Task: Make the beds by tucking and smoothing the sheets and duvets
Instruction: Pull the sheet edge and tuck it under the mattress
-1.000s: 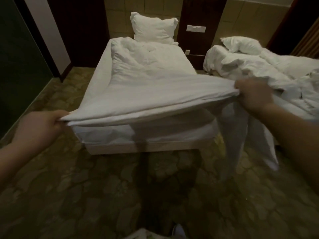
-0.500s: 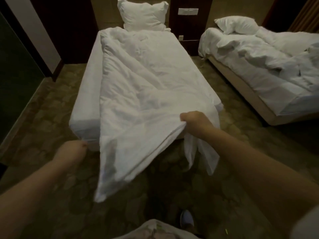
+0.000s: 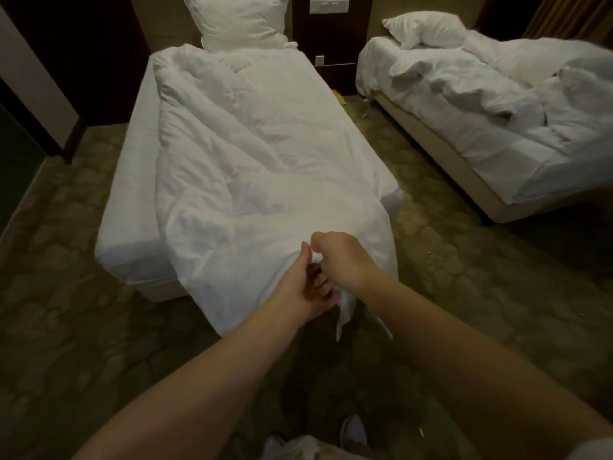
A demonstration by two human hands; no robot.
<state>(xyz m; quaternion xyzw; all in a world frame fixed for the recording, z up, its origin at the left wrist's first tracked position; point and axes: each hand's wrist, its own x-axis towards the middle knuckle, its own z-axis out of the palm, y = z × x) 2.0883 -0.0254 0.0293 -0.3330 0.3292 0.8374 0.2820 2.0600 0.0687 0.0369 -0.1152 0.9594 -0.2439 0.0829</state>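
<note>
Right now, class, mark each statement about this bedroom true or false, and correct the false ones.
1. The left hand and the right hand meet at the foot end of the duvet. True.
2. That duvet lies flat and covers the whole mattress. False: it is crumpled and skewed, and a strip of the fitted sheet along one side is uncovered.
3. A pillow stands upright at the head of this bed. True.
4. The second bed is already made. False: its bedding lies in rumpled heaps.
</note>
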